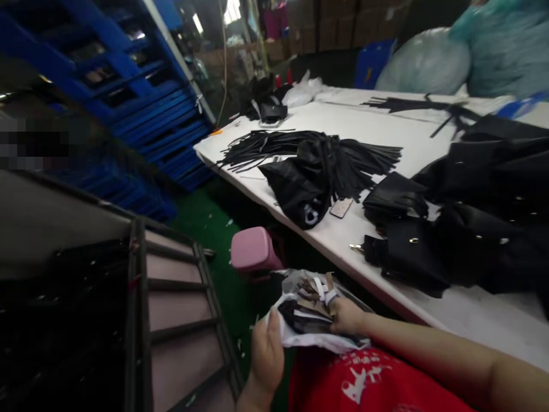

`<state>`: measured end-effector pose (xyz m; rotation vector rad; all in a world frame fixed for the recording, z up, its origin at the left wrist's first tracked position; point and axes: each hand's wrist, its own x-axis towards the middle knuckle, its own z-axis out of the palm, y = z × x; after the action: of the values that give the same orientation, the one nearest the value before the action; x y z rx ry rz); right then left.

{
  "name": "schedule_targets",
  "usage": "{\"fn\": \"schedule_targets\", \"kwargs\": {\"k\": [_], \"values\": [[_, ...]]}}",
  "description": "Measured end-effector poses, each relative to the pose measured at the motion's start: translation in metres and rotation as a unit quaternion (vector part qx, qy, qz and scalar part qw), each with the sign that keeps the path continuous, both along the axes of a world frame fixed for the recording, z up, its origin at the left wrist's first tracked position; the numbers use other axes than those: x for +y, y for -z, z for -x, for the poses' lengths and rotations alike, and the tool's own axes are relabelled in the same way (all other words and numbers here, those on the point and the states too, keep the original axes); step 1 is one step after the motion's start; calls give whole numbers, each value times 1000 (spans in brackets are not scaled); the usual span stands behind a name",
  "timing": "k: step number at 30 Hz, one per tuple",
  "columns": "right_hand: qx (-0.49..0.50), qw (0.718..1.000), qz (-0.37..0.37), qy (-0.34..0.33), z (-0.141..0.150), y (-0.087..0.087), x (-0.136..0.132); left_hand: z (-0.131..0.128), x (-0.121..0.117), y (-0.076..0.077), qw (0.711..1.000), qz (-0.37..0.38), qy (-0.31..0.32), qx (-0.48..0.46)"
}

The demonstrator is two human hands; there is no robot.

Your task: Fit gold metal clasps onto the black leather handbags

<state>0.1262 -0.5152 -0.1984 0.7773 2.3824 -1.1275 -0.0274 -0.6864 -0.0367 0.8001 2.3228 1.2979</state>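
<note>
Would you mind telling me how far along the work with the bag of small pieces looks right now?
Done: black bags and a heap of black strips already lie on the white table. In hand: the left hand holds a white plastic bag open in the lap, while the right hand reaches among the small pieces inside. Left: the bag looks full, so most pieces remain inside.
</note>
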Motion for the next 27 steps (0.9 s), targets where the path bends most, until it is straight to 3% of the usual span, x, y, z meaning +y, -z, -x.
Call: {"fn": "schedule_targets", "kwargs": {"k": [7,11,14,17,22,27], "values": [[-91,994,-44,-36,-23,55,-3,-26,2,44,992,63,88,-65],[-106,991,-62,-47,-30,64,8,-24,-1,59,987,82,95,-104],[-77,994,-59,-59,-35,52,13,-18,-3,63,986,84,75,-119],[-46,996,-41,-69,-41,36,15,-12,-4,57,987,76,81,-118],[-23,997,-24,-63,-45,6,27,2,4,31,990,35,82,-111],[51,999,-11,-14,-43,-35,50,24,26,3,996,-10,60,-67]]}}
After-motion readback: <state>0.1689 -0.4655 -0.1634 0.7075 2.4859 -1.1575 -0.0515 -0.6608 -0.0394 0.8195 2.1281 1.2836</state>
